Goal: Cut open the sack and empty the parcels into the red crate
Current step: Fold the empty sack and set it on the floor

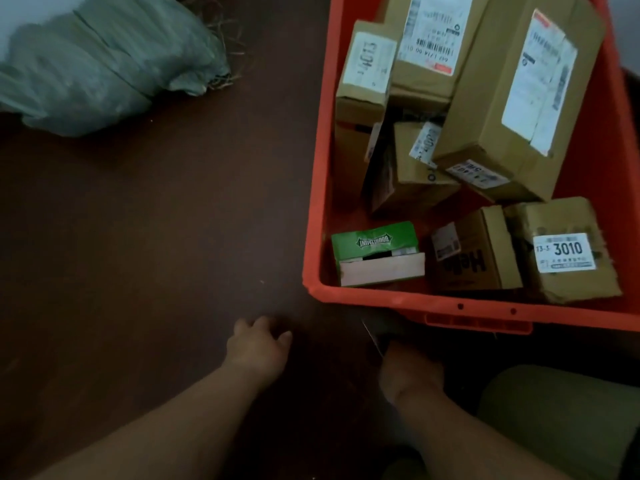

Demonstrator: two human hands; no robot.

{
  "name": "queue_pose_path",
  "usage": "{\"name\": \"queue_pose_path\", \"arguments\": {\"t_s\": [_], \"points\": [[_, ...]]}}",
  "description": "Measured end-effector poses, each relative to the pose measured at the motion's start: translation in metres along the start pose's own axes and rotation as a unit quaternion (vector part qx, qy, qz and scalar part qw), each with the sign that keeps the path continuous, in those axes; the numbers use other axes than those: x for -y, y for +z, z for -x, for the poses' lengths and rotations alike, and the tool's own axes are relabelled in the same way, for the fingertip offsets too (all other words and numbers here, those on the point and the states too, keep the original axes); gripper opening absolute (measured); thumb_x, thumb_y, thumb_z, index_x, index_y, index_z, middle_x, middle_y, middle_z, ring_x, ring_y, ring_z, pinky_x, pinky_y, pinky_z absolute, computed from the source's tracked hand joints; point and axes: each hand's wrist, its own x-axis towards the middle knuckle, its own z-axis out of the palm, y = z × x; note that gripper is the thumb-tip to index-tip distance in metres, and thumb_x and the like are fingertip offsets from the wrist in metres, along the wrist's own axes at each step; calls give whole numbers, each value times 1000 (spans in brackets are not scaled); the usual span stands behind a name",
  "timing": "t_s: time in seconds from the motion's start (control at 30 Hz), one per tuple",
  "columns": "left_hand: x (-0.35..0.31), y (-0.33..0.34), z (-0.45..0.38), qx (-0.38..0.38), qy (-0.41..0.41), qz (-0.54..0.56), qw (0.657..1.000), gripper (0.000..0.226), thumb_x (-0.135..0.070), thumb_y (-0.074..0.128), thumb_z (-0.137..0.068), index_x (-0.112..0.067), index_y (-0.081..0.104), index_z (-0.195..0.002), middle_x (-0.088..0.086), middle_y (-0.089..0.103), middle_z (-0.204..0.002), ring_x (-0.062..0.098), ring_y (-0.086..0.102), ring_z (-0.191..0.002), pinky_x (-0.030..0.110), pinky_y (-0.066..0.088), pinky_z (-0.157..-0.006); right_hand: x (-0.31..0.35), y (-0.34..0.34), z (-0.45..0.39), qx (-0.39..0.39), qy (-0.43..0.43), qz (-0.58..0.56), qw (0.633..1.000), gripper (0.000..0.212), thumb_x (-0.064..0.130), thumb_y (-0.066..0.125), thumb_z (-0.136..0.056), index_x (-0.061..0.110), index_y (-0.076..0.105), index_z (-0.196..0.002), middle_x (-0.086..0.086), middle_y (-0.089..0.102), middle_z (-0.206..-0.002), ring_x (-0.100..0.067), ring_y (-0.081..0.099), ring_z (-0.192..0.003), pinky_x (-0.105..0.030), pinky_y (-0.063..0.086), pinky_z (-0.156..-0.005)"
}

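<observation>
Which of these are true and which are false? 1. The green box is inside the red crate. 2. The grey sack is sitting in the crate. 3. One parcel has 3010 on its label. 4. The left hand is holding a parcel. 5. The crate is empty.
1. True. The green box lies in the near left corner of the red crate.
2. False. The grey sack lies on the dark floor, well to the left of the crate.
3. True. The parcel marked 3010 sits in the near right corner.
4. False. The left hand is empty, fingers spread over the floor.
5. False. It holds many cardboard parcels.
</observation>
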Motion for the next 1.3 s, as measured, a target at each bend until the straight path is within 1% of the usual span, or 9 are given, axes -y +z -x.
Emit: {"name": "queue_pose_path", "arguments": {"t_s": [0.17, 0.23, 0.33, 0.47, 0.6, 0.8, 0.97, 1.07, 1.3], "points": [[18, -9, 17, 18, -12, -4, 1000, 55, -53, 44, -91, -19, 53, -134, 13, 49, -139, 35, 46, -127, 32, 35, -108, 33, -16, 34, 94, -106, -135, 981, 27, 24, 53, -93, 14, 51, -118, -13, 60, -128, -31, 58, -118, -35, 44, -99], [26, -19, 37, 25, -22, -1, 999, 60, -58, 42, -87, -20, 55, -132, 12, 51, -139, 34, 46, -127, 32, 35, -108, 47, -25, 62, 127, -111, -215, 962, 12, 27, 54, -94, 19, 46, -97, -11, 60, -100, -27, 59, -91, -38, 50, -87], [31, -44, 83, 15, -42, 41, 998, 50, -46, 51, -92, -17, 56, -131, 18, 50, -136, 35, 48, -127, 33, 38, -107, 61, -49, 109, 161, -114, -306, 931, 28, 31, 56, -92, 23, 36, -74, -6, 54, -79, -22, 50, -72, -31, 43, -62], [34, -85, 146, 8, -44, 49, 998, 46, -42, 52, -92, -16, 60, -129, 18, 54, -133, 33, 52, -124, 31, 41, -103, 71, -109, 179, 217, -106, -424, 873, 16, 25, 49, -96, 21, 42, -82, -6, 54, -68, -17, 42, -51, -23, 32, -42], [22, -140, 217, 6, -34, 57, 998, 44, -43, 51, -93, -16, 60, -127, 14, 57, -134, 30, 55, -123, 29, 43, -100, 78, -184, 247, 243, -94, -507, 822, 9, 7, 40, -98, 13, 47, -95, -7, 51, -66, -14, 39, -47, -22, 27, -41], [-7, -239, 321, -22, 0, 96, 995, 43, -42, 50, -95, -16, 59, -128, 10, 59, -132, 27, 56, -119, 31, 46, -98, 80, -303, 350, 247, -130, -551, 786, 18, 9, 36, -100, 16, 53, -100, -5, 53, -67, -14, 44, -52, -25, 36, -48], [-28, -314, 395, -57, 30, 143, 988, 39, -41, 52, -94, -18, 59, -125, 9, 60, -127, 24, 59, -108, 36, 51, -92, 79, -394, 430, 246, -163, -580, 760, 14, 24, 40, -97, 19, 53, -93, -4, 50, -59, -13, 35, -43, -23, 17, -44], [-43, -355, 434, -73, 47, 155, 984, 38, -40, 52, -94, -19, 58, -126, 7, 59, -127, 22, 58, -107, 35, 50, -92, 74, -443, 474, 204, -200, -575, 767, 28, 40, 45, -98, 16, 53, -88, -2, 46, -59, -12, 30, -43, -24, 18, -43], [-81, -423, 505, -117, 97, 176, 973, 34, -37, 54, -93, -18, 63, -120, 8, 62, -123, 24, 59, -111, 37, 48, -98, 52, -519, 540, 86, -242, -552, 793, 28, 34, 45, -97, 14, 55, -80, -1, 46, -57, -9, 32, -38, -22, 23, -38]]}}
